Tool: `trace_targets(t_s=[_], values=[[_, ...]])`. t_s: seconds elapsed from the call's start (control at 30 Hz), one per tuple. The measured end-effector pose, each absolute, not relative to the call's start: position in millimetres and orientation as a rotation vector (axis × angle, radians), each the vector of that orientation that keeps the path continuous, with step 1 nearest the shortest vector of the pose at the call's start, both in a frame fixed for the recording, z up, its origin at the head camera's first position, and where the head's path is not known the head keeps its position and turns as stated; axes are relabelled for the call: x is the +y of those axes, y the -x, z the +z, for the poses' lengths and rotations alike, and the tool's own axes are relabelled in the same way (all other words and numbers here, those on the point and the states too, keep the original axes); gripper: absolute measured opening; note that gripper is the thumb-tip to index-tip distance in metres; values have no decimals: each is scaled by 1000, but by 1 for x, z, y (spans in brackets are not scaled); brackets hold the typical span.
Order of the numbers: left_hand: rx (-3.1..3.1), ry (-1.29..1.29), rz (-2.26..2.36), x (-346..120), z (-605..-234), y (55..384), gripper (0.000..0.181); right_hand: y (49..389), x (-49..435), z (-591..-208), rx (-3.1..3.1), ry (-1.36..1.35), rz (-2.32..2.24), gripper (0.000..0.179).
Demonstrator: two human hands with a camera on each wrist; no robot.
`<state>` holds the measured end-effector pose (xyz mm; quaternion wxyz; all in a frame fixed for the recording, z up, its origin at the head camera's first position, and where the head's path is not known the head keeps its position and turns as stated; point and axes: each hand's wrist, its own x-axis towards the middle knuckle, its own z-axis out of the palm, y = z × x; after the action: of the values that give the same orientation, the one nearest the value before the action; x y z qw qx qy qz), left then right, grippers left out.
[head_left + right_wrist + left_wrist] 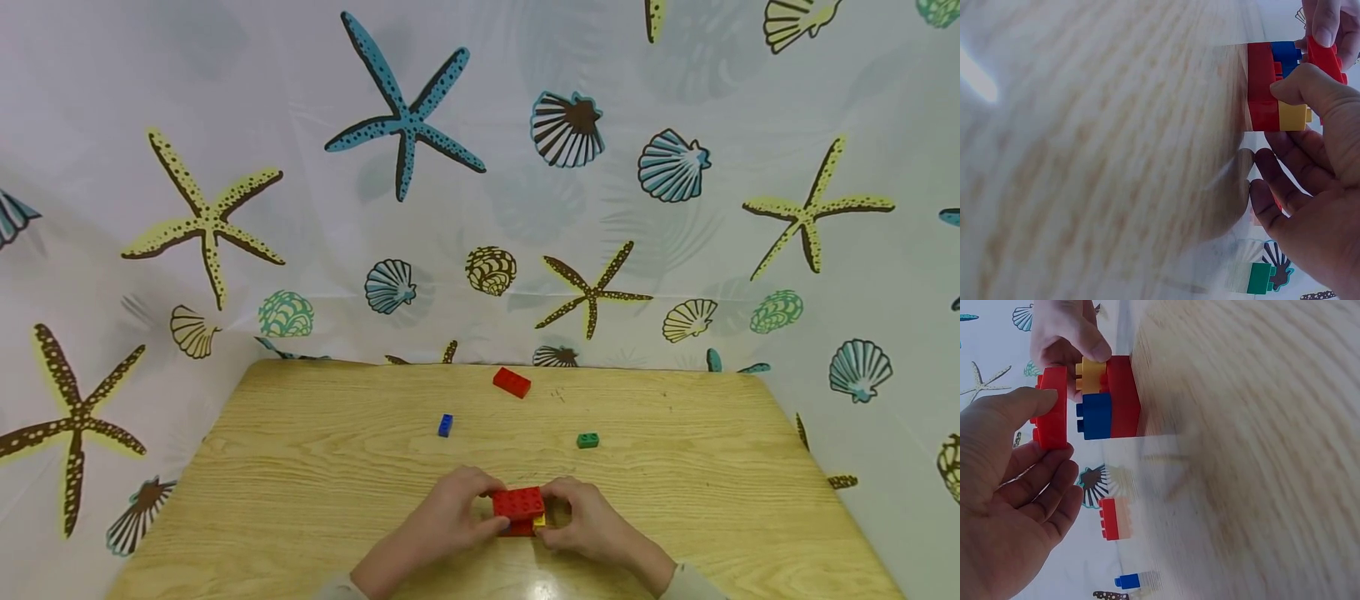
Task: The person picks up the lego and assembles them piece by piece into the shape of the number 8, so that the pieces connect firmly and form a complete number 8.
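My left hand (453,512) pinches a red toy brick (518,503) between thumb and fingers. In the left wrist view this brick sits just above a small stack, with a gap between them. The stack has a lower red brick (1125,397) on the table, topped by a blue brick (1097,417) at one end and a yellow brick (1093,376) at the other. My right hand (588,521) grips the stack at its yellow end, its thumb against the lower red brick in the right wrist view. From the head, the upper red brick hides most of the stack.
Farther back on the wooden table (330,450) lie another red brick (512,382), a small blue brick (446,426) and a small green brick (588,440). A patterned curtain (465,217) with starfish and shells surrounds the table's back and sides.
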<state>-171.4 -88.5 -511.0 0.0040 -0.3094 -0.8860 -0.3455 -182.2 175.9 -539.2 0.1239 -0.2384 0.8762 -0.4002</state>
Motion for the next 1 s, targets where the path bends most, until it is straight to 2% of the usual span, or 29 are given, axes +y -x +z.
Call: trace_targets(t_s=[1.0], values=[[-2854, 1057, -977, -82, -511, 175, 32, 182, 177, -538, 2549, 729, -1177, 37]])
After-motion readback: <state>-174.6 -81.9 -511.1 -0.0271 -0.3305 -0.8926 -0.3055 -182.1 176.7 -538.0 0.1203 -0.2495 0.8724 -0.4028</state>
